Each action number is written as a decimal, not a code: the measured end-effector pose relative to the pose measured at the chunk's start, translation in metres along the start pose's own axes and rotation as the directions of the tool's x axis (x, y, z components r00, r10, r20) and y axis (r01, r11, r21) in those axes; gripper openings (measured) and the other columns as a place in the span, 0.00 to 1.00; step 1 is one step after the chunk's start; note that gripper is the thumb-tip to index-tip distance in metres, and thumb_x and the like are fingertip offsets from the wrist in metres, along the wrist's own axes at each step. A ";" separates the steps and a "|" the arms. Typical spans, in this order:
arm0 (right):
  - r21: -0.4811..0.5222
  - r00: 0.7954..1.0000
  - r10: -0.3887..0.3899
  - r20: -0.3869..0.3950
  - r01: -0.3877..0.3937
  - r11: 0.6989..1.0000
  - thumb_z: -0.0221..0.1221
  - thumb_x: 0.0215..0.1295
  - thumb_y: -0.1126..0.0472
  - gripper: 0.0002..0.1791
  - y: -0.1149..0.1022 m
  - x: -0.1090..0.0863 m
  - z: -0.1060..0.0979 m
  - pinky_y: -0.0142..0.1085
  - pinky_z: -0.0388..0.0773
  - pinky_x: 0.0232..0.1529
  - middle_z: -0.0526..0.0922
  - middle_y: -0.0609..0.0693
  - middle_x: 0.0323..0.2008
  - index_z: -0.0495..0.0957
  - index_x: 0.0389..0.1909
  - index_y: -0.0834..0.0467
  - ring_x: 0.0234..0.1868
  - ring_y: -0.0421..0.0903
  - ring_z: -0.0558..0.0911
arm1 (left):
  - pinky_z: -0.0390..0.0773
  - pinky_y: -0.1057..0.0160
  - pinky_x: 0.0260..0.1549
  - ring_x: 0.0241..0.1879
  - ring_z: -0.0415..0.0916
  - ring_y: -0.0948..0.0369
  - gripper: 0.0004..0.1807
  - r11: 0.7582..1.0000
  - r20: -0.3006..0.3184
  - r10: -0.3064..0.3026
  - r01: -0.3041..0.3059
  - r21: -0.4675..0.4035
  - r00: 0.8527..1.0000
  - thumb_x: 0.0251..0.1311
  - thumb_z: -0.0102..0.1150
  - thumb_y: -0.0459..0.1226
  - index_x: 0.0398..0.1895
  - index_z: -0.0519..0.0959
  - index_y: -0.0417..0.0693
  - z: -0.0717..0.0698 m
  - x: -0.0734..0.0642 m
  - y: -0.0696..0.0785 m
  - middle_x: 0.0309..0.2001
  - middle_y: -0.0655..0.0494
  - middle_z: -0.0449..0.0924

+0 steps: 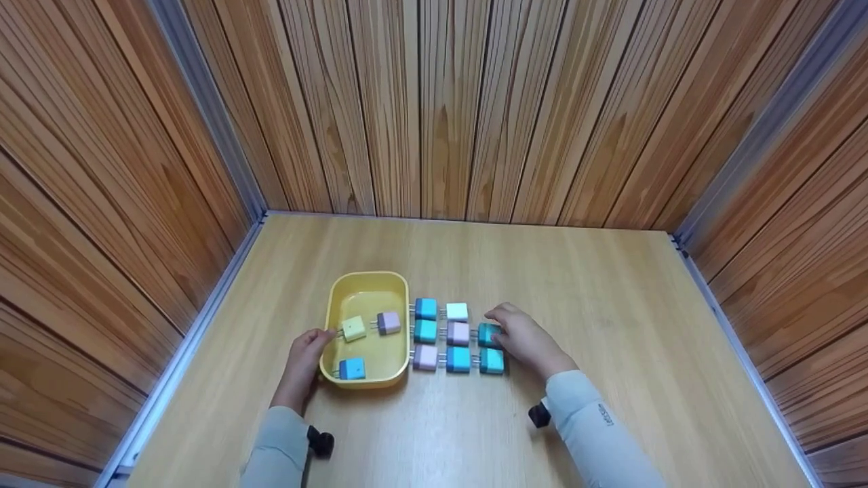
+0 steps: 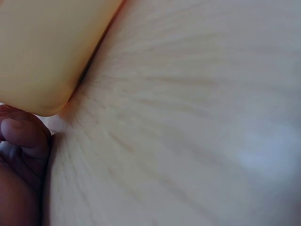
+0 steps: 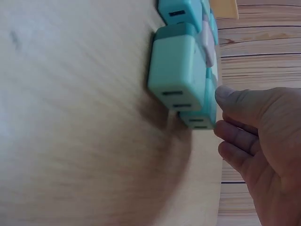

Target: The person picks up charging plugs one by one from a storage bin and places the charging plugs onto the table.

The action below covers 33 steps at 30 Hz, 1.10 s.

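Note:
My left hand (image 1: 304, 362) grips the left rim of a yellow plastic tray (image 1: 366, 281); its curled fingers (image 2: 21, 132) show beside the tray's corner in the left wrist view. Inside the tray lie a pale yellow plug charger (image 1: 354, 329), a lilac charger (image 1: 389, 322) and a blue charger (image 1: 352, 369). My right hand (image 1: 532, 342) is at the right end of the middle row, thumb and forefinger loosely spread about a teal charger (image 1: 486, 335). Up close, the thumb tip is right by that charger's edge, behind a nearer teal charger (image 3: 174, 66) with two USB slots.
Several chargers stand in close rows right of the tray, prongs pointing left, among them a white charger (image 1: 457, 312), a pink charger (image 1: 425, 357) and a blue charger (image 1: 458, 359). Wood-plank walls (image 1: 444, 108) enclose the table (image 1: 610, 291) at the back and both sides.

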State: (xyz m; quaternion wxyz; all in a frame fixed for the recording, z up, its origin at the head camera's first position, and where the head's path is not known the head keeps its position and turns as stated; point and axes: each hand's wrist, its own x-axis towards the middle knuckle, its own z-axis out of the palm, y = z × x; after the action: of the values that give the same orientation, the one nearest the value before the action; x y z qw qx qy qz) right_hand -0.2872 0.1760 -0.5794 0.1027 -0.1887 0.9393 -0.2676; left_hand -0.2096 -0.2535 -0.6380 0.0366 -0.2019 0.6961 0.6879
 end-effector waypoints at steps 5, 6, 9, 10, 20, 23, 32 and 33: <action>-0.015 1.000 -0.001 -0.029 0.000 1.000 0.62 0.72 0.61 0.24 -0.013 0.002 0.000 0.49 0.71 0.68 0.75 0.46 0.63 0.74 0.68 0.52 0.67 0.48 0.75 | 0.64 0.64 0.14 0.15 0.65 0.61 0.23 1.000 -0.006 0.001 -0.001 -0.009 1.000 0.71 0.57 0.52 0.39 0.73 0.38 0.001 0.000 -0.001 0.24 0.53 0.72; -0.015 0.999 -0.002 -0.033 0.001 1.000 0.62 0.72 0.60 0.24 -0.016 0.002 0.000 0.49 0.71 0.68 0.75 0.45 0.63 0.74 0.68 0.52 0.67 0.47 0.75 | 0.65 0.64 0.14 0.15 0.65 0.61 0.23 1.000 -0.007 -0.003 0.003 -0.006 1.000 0.70 0.57 0.52 0.39 0.73 0.39 0.000 0.000 0.000 0.24 0.53 0.72; -0.009 0.999 -0.018 -0.042 0.018 1.000 0.63 0.72 0.59 0.24 -0.029 0.006 0.002 0.48 0.73 0.67 0.75 0.44 0.62 0.74 0.67 0.51 0.65 0.46 0.76 | 0.65 0.64 0.14 0.16 0.66 0.60 0.23 1.000 -0.006 -0.011 0.011 0.002 1.000 0.70 0.57 0.53 0.39 0.73 0.40 -0.001 0.000 0.002 0.25 0.53 0.73; -0.012 0.999 -0.029 -0.043 0.029 1.000 0.63 0.72 0.59 0.24 -0.033 0.007 0.003 0.48 0.73 0.66 0.75 0.45 0.62 0.75 0.67 0.52 0.64 0.46 0.77 | 0.65 0.64 0.14 0.16 0.66 0.60 0.23 1.000 -0.006 -0.012 0.012 0.003 1.000 0.70 0.57 0.53 0.39 0.73 0.40 -0.001 0.000 0.002 0.25 0.53 0.73; -0.013 0.986 -0.166 -0.027 0.166 0.986 0.63 0.72 0.52 0.26 -0.081 0.021 0.020 0.45 0.76 0.64 0.74 0.46 0.63 0.74 0.68 0.52 0.61 0.45 0.78 | 0.65 0.66 0.15 0.17 0.66 0.61 0.22 0.999 -0.011 -0.037 0.037 -0.009 0.999 0.69 0.59 0.53 0.39 0.74 0.40 0.000 0.001 0.003 0.26 0.54 0.74; -0.006 0.980 -0.198 -0.019 0.198 0.980 0.64 0.71 0.51 0.28 -0.096 0.025 0.026 0.44 0.76 0.63 0.74 0.46 0.64 0.74 0.69 0.51 0.61 0.45 0.78 | 0.65 0.65 0.15 0.17 0.66 0.61 0.22 0.999 -0.016 -0.035 0.035 -0.007 0.999 0.69 0.59 0.52 0.39 0.74 0.40 0.001 0.000 0.003 0.26 0.54 0.74; -0.009 0.972 -0.233 0.029 0.234 0.972 0.66 0.69 0.48 0.29 -0.142 0.030 0.050 0.44 0.73 0.66 0.74 0.44 0.65 0.74 0.69 0.48 0.66 0.44 0.75 | 0.67 0.66 0.15 0.17 0.67 0.61 0.21 0.999 -0.011 -0.038 0.038 0.005 0.999 0.70 0.59 0.52 0.39 0.74 0.41 0.001 0.000 0.005 0.27 0.53 0.74; -0.002 0.971 -0.235 0.041 0.236 0.972 0.66 0.68 0.48 0.29 -0.146 0.030 0.054 0.44 0.73 0.67 0.74 0.43 0.65 0.74 0.69 0.48 0.66 0.44 0.75 | 0.67 0.66 0.15 0.17 0.67 0.61 0.21 0.999 -0.009 -0.039 0.039 0.003 0.999 0.70 0.59 0.52 0.38 0.74 0.41 0.001 0.000 0.005 0.28 0.53 0.74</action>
State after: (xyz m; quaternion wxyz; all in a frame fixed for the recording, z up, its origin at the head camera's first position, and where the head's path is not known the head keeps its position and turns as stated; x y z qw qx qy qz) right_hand -0.2551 0.0239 -0.5485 0.0886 -0.3045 0.9089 -0.2708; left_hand -0.2113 -0.2525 -0.6337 0.0470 -0.2185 0.6934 0.6850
